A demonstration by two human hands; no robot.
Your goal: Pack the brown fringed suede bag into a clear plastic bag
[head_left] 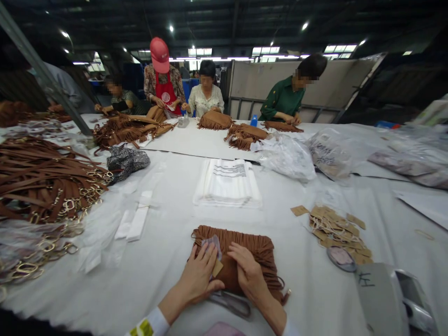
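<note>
A brown fringed suede bag (245,247) lies on the white table (168,261) right in front of me. My left hand (200,275) rests on the bag's left part, fingers curled around a small clear packet (212,244) and a tan paper tag (217,268). My right hand (249,273) lies on the bag's middle, fingers bent and pressing into the suede. A pair of scissors (229,302) lies on the table just under my hands.
Brown straps with gold clasps (49,182) are heaped at left. A stack of clear plastic bags (227,182) lies ahead, a pile of tan tags (338,231) and a small round mirror (341,258) at right. Several people work on fringed bags (245,134) at the far side.
</note>
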